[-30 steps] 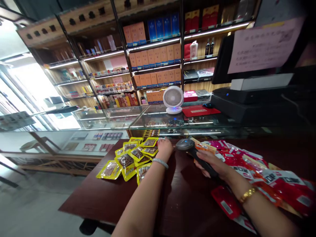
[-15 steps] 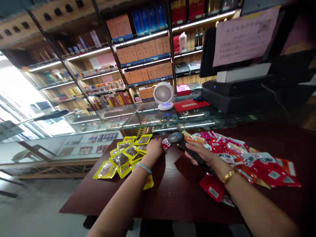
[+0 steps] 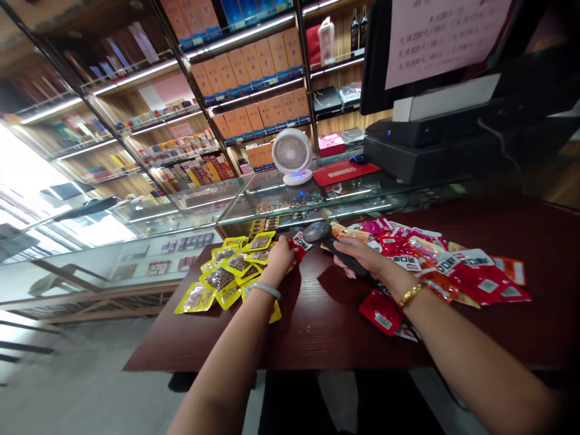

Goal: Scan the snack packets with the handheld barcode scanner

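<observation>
Between the fingers of my left hand (image 3: 280, 261) is a small red-and-white snack packet (image 3: 299, 246), partly covered by the hand. My right hand (image 3: 360, 257) is wrapped around the handle of a black barcode scanner (image 3: 344, 256), whose round head points left toward the packet. Beside my left hand lies a pile of yellow snack packets (image 3: 220, 278) with clear windows. To the right of the scanner spreads a heap of red, orange and pink packets (image 3: 453, 272). One red packet (image 3: 380, 311) lies nearer to me, below my right wrist.
The dark wooden table (image 3: 312, 338) meets a glass display counter (image 3: 235, 211) at its far side. On the glass stand a white fan (image 3: 292, 154) and a red mat (image 3: 347, 173). A monitor (image 3: 376, 66) rises at the back right above a black box (image 3: 408, 160). Stocked shelves line the wall.
The red-and-white packet shows more of its face in my left hand, close to the scanner head. The whole view has tilted downward slightly. My right hand keeps its hold on the scanner.
</observation>
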